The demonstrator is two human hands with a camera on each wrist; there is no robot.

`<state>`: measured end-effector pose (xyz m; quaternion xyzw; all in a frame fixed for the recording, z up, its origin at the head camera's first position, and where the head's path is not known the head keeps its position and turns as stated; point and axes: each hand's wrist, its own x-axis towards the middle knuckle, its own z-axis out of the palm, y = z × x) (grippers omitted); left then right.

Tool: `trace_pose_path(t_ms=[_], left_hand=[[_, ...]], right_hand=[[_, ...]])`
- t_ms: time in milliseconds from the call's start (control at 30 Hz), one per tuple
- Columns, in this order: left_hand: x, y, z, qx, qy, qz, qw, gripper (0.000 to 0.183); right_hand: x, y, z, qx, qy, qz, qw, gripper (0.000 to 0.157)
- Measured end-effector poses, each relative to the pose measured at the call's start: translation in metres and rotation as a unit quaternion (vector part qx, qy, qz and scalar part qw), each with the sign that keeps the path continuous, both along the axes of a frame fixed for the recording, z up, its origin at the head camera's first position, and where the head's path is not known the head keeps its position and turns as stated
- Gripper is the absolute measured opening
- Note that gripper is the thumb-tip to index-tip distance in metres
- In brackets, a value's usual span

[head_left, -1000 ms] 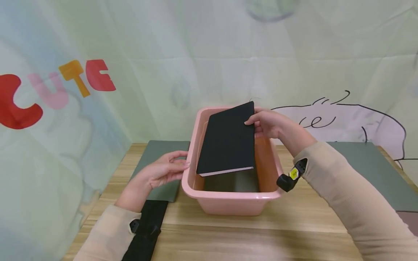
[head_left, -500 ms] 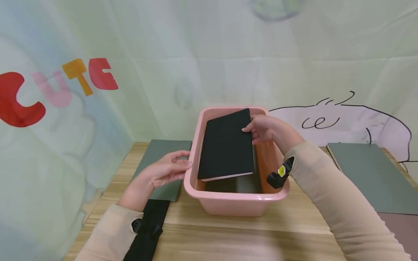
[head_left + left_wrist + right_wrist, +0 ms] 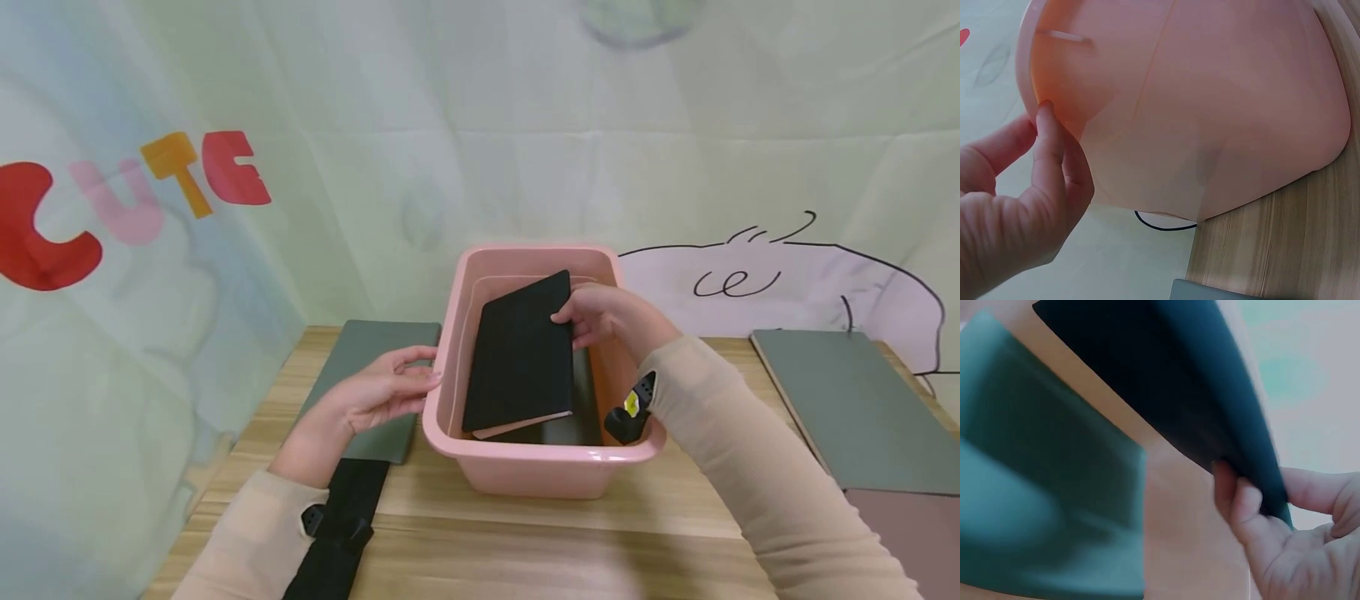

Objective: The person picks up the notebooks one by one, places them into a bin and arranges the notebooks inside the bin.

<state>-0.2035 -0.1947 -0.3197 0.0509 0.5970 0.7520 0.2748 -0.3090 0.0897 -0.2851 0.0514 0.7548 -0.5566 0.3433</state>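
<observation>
My right hand (image 3: 609, 317) pinches a thin black notebook (image 3: 521, 358) by its right edge, thumb on the cover and fingers beneath. The notebook hangs tilted inside a pink plastic basin (image 3: 540, 452), its page edges showing toward me. Below it in the basin lies a dark green notebook (image 3: 1054, 456), which the right wrist view shows apart from the black one (image 3: 1166, 375). At the basin's left side, my left hand (image 3: 386, 390) pinches the rim between thumb and fingers, as the left wrist view shows, with the hand (image 3: 1041, 181) outside the wall.
A grey-green notebook (image 3: 390, 337) lies left of the basin, partly behind my left hand, with a black flat item (image 3: 358, 487) nearer me. At the right lie another grey-green notebook (image 3: 862, 400) and a mauve flat item (image 3: 900, 533). A printed cloth hangs behind the wooden table (image 3: 480, 542).
My right hand has lowered the black notebook deeper into the basin and slightly toward me. The left hand stays at the rim.
</observation>
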Motion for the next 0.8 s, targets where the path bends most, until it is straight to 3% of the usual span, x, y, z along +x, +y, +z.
trace_pose_path(t_ms=[467,800], left_hand=[[0.000,0.001,-0.002,0.004,-0.002,-0.002,1.0000,0.052],[0.001,0.000,0.000,0.010,-0.002,-0.006,0.9999,0.057]], right_hand=[[0.002,-0.003,-0.016,0.008,0.010,0.024,1.000,0.051],[0.001,-0.004,-0.017,0.054,0.002,0.036,0.998,0.042]])
